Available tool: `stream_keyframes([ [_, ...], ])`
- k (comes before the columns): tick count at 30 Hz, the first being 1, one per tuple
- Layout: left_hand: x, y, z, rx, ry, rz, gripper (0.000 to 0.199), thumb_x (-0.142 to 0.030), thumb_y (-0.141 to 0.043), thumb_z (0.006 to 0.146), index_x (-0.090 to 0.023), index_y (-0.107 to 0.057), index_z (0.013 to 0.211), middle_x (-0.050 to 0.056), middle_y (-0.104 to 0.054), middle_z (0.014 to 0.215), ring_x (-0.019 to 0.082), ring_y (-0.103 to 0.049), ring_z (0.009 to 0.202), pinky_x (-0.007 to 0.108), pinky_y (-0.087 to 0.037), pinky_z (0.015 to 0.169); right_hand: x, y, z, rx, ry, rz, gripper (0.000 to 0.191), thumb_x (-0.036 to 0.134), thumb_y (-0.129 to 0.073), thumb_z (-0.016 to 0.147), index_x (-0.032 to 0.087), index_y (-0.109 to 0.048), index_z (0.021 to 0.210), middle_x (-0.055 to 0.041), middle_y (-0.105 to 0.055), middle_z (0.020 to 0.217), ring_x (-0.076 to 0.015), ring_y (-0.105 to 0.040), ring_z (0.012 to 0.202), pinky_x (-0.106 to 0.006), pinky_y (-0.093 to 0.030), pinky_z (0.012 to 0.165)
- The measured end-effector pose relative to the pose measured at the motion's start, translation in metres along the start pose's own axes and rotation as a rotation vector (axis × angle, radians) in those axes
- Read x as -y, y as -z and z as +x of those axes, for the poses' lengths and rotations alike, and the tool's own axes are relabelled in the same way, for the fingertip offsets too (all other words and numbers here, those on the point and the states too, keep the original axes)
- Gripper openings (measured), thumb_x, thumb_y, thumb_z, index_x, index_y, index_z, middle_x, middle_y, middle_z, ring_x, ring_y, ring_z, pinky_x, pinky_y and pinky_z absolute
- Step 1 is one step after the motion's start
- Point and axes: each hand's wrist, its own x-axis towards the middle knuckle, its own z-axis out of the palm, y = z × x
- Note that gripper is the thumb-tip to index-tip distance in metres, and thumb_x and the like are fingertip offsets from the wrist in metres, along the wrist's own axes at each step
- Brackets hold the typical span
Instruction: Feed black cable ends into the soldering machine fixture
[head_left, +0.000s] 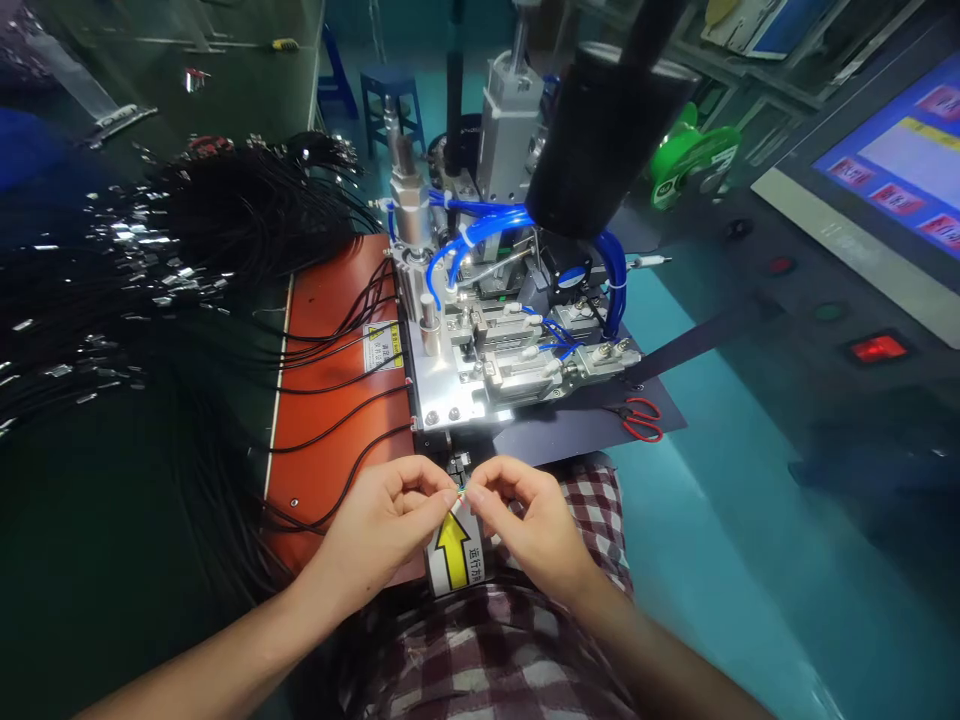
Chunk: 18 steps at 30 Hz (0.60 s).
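Teal floor (697, 500) spreading at right. Metal machine (525, 385) with blue tubes (499, 218) standing just ahead; black cables (232, 215) heaping at left, some crossing orange panel (330, 390); red-handled scissors (643, 420) lying on dark desk (559, 440). Left hand (390, 510) and right hand (532, 515) facing, fingers pinching tiny coloured wires (460, 493) between fingertips, near yellow arrow label (454, 555).

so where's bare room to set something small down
Probably the dark plate beyond the right hand, between the machine and red-handled scissors; also orange board between black cables. Crowded where those cables heap up on the left.
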Motion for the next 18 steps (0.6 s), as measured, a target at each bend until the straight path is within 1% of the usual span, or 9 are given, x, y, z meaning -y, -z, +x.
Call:
stream_keyframes([
  [2,-0.0009,-0.0004,0.0002,-0.006,0.022,-0.011,0.025,-0.038,-0.061,0.075,-0.014,-0.056,0.073,-0.007,-0.045,0.047,0.005,-0.032,0.041,0.017,-0.022,0.041,-0.0002,0.0014,0.0006,0.01,-0.063,0.06,0.013,0.028,-0.057,0.082,0.016,-0.059,0.076,0.0003,-0.055,0.065,-0.0104,-0.047,0.054,-0.023,-0.04,0.05],
  [5,0.0003,-0.0004,-0.0005,-0.004,0.036,-0.022,0.026,-0.039,-0.06,0.075,-0.014,-0.054,0.073,-0.009,-0.04,0.042,0.004,-0.029,0.039,0.016,-0.018,0.04,-0.0013,0.001,0.0014,-0.021,-0.067,0.043,0.014,0.029,-0.059,0.081,0.016,-0.063,0.08,-0.0012,-0.058,0.068,-0.0113,-0.048,0.055,-0.023,-0.04,0.049],
  [9,0.0042,0.0006,-0.0007,0.001,0.017,-0.011,0.026,-0.039,-0.059,0.077,-0.014,-0.054,0.074,-0.009,-0.038,0.042,0.004,-0.028,0.039,0.017,-0.017,0.04,-0.0031,-0.004,0.0016,-0.071,0.01,-0.06,0.01,0.027,-0.061,0.08,0.018,-0.065,0.079,-0.0013,-0.062,0.069,-0.0121,-0.051,0.057,-0.024,-0.042,0.052],
  [12,0.0062,0.0008,0.0008,0.005,0.007,0.003,0.025,-0.038,-0.059,0.078,-0.014,-0.055,0.074,-0.009,-0.038,0.044,0.004,-0.028,0.039,0.017,-0.017,0.04,-0.0024,-0.0072,0.0003,-0.108,0.106,-0.129,0.009,0.022,-0.059,0.081,0.018,-0.063,0.074,-0.0006,-0.062,0.069,-0.012,-0.052,0.06,-0.024,-0.042,0.057],
  [15,0.007,0.0002,0.0019,-0.005,-0.046,0.03,0.022,-0.035,-0.06,0.078,-0.013,-0.058,0.073,-0.005,-0.049,0.054,0.006,-0.038,0.045,0.018,-0.026,0.043,-0.0008,-0.007,-0.0013,-0.126,0.188,-0.218,0.012,0.02,-0.056,0.083,0.018,-0.059,0.072,-0.0008,-0.061,0.071,-0.013,-0.052,0.064,-0.025,-0.042,0.061],
  [18,0.0085,0.0009,0.0015,-0.027,-0.172,0.153,0.016,-0.03,-0.057,0.081,-0.015,-0.062,0.08,-0.001,-0.059,0.067,0.01,-0.05,0.056,0.021,-0.037,0.05,-0.0028,-0.0033,0.0001,-0.15,0.221,-0.275,0.012,0.019,-0.054,0.084,0.018,-0.058,0.072,-0.0007,-0.059,0.071,-0.0136,-0.052,0.065,-0.026,-0.041,0.063],
])
